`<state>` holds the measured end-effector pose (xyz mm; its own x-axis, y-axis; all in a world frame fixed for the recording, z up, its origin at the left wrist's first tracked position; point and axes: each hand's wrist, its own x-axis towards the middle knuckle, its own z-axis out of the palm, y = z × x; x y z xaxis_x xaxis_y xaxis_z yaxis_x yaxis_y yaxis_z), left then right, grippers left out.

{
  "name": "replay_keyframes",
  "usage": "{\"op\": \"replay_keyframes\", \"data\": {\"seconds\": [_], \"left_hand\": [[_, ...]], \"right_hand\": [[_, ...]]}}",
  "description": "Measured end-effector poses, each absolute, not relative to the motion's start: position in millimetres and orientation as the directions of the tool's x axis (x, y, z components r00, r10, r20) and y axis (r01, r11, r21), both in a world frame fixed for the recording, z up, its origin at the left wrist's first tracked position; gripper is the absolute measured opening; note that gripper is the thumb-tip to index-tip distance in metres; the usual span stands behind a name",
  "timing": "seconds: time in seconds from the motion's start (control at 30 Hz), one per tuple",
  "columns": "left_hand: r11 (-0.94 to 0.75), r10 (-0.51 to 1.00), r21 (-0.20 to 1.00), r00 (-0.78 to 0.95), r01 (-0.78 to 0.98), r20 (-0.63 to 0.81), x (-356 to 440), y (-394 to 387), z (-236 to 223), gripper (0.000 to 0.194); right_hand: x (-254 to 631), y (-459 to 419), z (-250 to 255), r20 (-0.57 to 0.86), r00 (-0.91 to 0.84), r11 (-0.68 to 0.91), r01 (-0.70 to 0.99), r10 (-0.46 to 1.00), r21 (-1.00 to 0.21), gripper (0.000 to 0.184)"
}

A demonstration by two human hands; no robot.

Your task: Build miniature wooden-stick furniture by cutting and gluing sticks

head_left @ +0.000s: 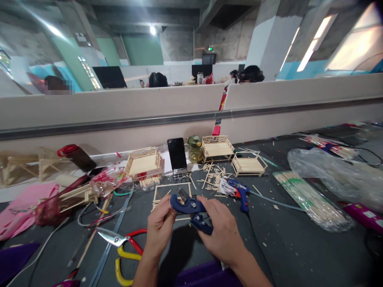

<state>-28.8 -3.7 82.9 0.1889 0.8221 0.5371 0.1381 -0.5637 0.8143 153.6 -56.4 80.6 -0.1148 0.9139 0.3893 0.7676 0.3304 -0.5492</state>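
Observation:
My right hand grips a blue hand cutter by its handles, held over the dark table. My left hand is curled at the cutter's head, its fingertips pinched close to the blade; what they hold, if anything, is too small to see. Just beyond the cutter lies a flat rectangular frame of thin wooden sticks.
Shears with red and yellow handles lie at the left, a blue glue gun to the right. Behind are small stick furniture models, a phone on a stand, a stick bundle, plastic bags and a partition wall.

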Motion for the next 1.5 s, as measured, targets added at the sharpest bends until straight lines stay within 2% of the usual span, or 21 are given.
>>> {"op": "replay_keyframes", "data": {"seconds": [0.27,1.1,1.37,1.5], "left_hand": [[-0.582,0.809,0.798,0.212,0.153,0.549,-29.2,-3.7,87.4,0.019],[-0.571,0.817,0.807,0.205,0.152,0.539,-31.1,-3.2,86.1,0.019],[-0.553,0.826,0.821,0.219,0.14,0.519,-31.0,-4.5,88.5,0.02],[-0.535,0.839,0.835,0.201,0.13,0.506,-28.5,-2.1,88.1,0.019]], "right_hand": [[154.5,-56.3,80.5,0.388,-0.118,0.333,0.766,0.914,-0.551,0.062],[154.1,-58.3,83.7,0.354,-0.12,0.324,0.731,0.928,-0.6,0.068],[154.5,-60.3,76.2,0.354,-0.128,0.337,0.703,0.926,-0.626,0.058],[153.2,-60.3,77.0,0.343,-0.133,0.348,0.622,0.93,-0.701,0.038]]}}
